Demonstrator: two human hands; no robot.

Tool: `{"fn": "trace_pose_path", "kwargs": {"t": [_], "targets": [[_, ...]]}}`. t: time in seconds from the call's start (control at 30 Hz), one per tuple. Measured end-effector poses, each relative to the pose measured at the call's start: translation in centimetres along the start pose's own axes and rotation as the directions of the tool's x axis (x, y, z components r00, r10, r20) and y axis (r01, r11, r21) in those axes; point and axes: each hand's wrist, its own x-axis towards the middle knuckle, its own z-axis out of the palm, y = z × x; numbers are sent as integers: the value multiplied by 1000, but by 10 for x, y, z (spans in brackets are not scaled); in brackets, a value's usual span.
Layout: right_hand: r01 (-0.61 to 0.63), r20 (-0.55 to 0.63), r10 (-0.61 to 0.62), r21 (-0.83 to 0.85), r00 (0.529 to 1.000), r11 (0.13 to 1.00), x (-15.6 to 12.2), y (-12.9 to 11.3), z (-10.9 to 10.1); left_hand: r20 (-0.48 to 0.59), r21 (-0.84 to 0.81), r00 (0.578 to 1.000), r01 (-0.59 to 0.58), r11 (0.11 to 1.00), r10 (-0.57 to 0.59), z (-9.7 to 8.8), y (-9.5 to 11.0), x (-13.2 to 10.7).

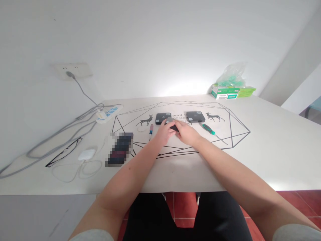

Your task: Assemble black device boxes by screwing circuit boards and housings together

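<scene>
Both hands meet over the middle of the table (271, 144), fingers curled in around one dark, grey-topped piece (170, 119): the left hand (164, 134) has it from the left, the right hand (187, 133) from the right, neither spread open. How firmly each grips, I cannot tell, since the fingers hide much of the piece. That cover is the first risk: a fingertip could slip on an edge nobody can see, and if the piece has loose parts, they could drop unnoticed beneath the hands.

Just beyond lie two black boxes, the left box (162, 118) very near the fingers, the right box (196, 116) a little farther off. A sudden jerk of the hands could knock the left box askew. Both boxes are dark like the piece, so a mix-up seems possible.

Beside the left hand lies the red screwdriver (151, 128); a sweep of that forearm could catch it and set it rolling. Right of the other hand, the green screwdriver (208, 129) points its bare shaft toward the near right, where a careless reach could meet the tip.

Farther left, the pixelated phone (119, 149) and the looped white cable (91, 169) could be dragged if an elbow swings wide
</scene>
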Motion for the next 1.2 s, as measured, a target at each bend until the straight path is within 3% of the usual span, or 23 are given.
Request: {"fn": "trace_pose_path", "kwargs": {"t": [0.23,0.37,0.47,0.57,0.67,0.77,0.97,1.2], "targets": [[-12,39,12,-5,999,1000,4,26,0,-10,104,995,100,990,-100,-1,-10,5],[-49,47,51,-35,998,998,3,32,-3,82,331,995,19,943,-49,-8,-12,10],[-112,64,117,-85,991,990,2,34,-5,110,604,992,-119,788,65,-11,-12,12],[-126,73,133,-93,988,988,1,37,-6,160,837,966,-242,492,202,-12,-12,12],[-92,85,97,-63,992,994,2,44,-5,209,942,951,-259,214,228,-11,-12,11],[-59,91,61,-24,994,998,2,52,-5,197,976,957,-213,52,214,-12,-14,10],[-62,128,53,65,990,996,-1,66,-8,166,986,968,-157,-63,187,-16,-21,10],[-86,147,71,100,987,991,-1,69,-8,128,988,991,-125,-87,28,-15,-21,14]]}}
